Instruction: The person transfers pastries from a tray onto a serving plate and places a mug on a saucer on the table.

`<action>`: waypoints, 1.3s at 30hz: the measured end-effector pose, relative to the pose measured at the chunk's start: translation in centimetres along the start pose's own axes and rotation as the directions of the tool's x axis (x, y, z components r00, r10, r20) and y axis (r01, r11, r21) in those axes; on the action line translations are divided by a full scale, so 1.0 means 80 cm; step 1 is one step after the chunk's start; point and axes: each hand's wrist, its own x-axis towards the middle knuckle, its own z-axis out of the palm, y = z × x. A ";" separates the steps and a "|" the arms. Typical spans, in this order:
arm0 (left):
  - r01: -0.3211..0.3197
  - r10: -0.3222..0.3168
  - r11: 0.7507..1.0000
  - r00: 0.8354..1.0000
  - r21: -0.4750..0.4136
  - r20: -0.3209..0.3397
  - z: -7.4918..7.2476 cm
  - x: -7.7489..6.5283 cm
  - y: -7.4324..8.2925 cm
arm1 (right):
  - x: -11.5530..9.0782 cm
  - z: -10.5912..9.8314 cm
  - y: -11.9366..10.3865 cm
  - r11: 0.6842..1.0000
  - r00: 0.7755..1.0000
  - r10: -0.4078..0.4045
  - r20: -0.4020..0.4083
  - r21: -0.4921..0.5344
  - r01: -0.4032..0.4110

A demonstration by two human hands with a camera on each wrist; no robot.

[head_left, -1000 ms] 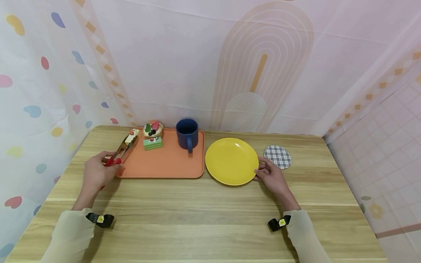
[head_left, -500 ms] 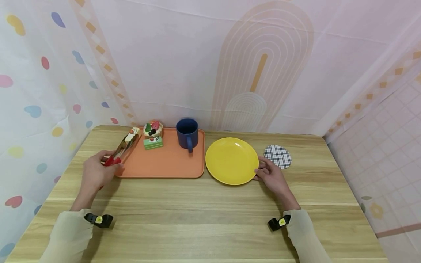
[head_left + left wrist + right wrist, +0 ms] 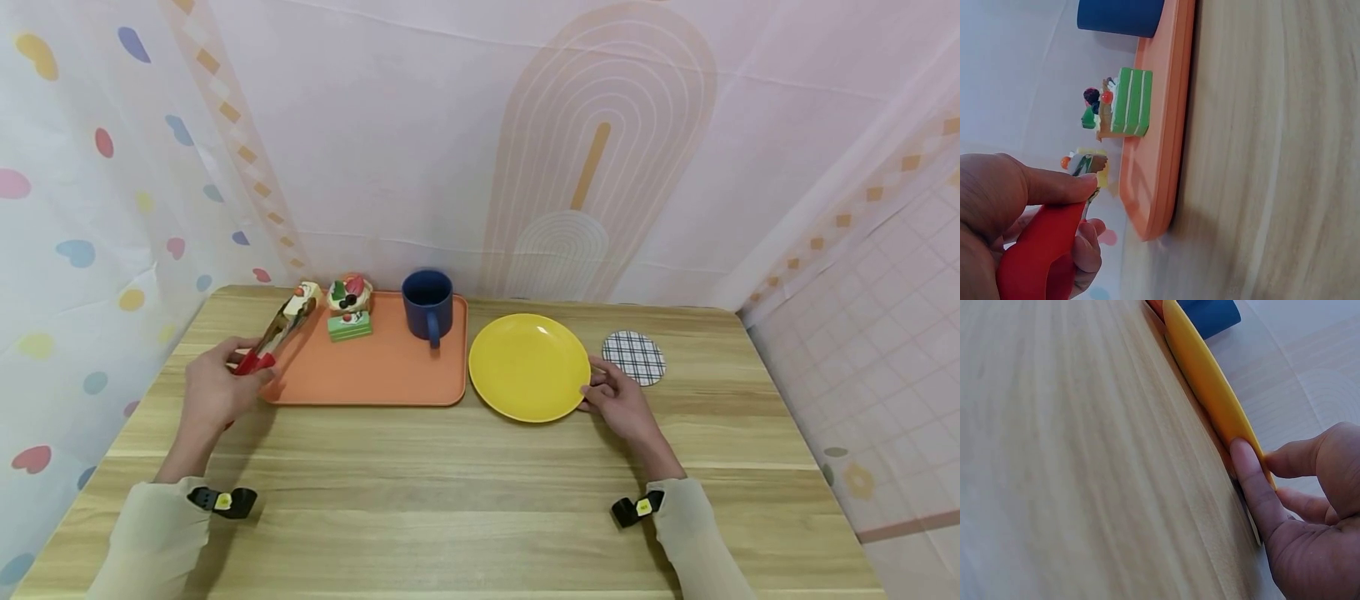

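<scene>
Pale cake (image 3: 302, 297) in tongs (image 3: 256, 364)

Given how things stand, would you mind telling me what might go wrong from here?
The pale cake slice sits between the tips of the tongs in the left hand, so it might slip out. The green cake and fruit tart stand close by; a sideways swing could knock them. The right hand holds the yellow plate at one edge, so it could tip.

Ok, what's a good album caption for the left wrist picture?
Left hand holds red-handled tongs gripping a yellow cake slice; a green cake sits on the orange tray.
</scene>
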 end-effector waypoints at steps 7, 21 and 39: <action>0.002 -0.002 1.000 1.000 -0.002 -0.009 -0.004 -0.003 0.007 | 0.001 0.000 -0.001 1.000 1.000 -0.001 -0.006 0.002 0.001; -0.068 0.068 0.998 0.996 0.009 -0.062 -0.011 -0.006 0.022 | 0.000 0.002 -0.005 1.000 1.000 0.019 -0.004 0.009 -0.019; -0.091 0.090 0.996 0.995 -0.013 -0.032 -0.015 -0.017 0.064 | -0.001 -0.002 -0.005 1.000 1.000 0.002 0.012 0.005 -0.002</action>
